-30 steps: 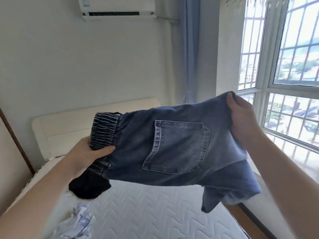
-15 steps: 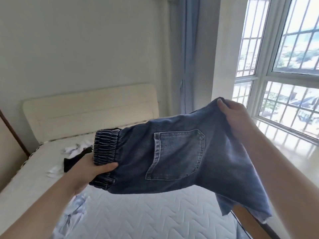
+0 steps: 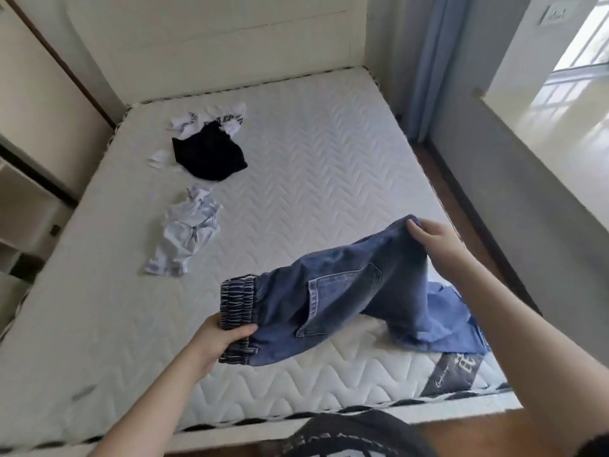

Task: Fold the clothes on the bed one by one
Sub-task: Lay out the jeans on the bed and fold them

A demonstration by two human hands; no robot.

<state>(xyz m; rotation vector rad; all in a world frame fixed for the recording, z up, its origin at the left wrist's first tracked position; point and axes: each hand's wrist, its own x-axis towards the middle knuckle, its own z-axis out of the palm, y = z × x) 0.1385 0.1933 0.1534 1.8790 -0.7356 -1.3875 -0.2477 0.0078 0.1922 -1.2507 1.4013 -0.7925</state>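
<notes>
i see the blue denim shorts [image 3: 346, 305] stretched left-right: left hand [image 3: 217, 341] grips the waistband, right hand [image 3: 431, 239] pinches the leg end, hems probably touching the white quilted mattress [image 3: 313, 179].

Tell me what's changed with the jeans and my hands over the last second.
The jeans came down from chest height to the mattress; their leg end now rests on it near the right edge, while the waistband end is just above it. The view tipped down from the wall and window to the bed. Unchanged: the left hand grips the elastic waistband and the right hand grips the far fold; nothing was let go.
</notes>
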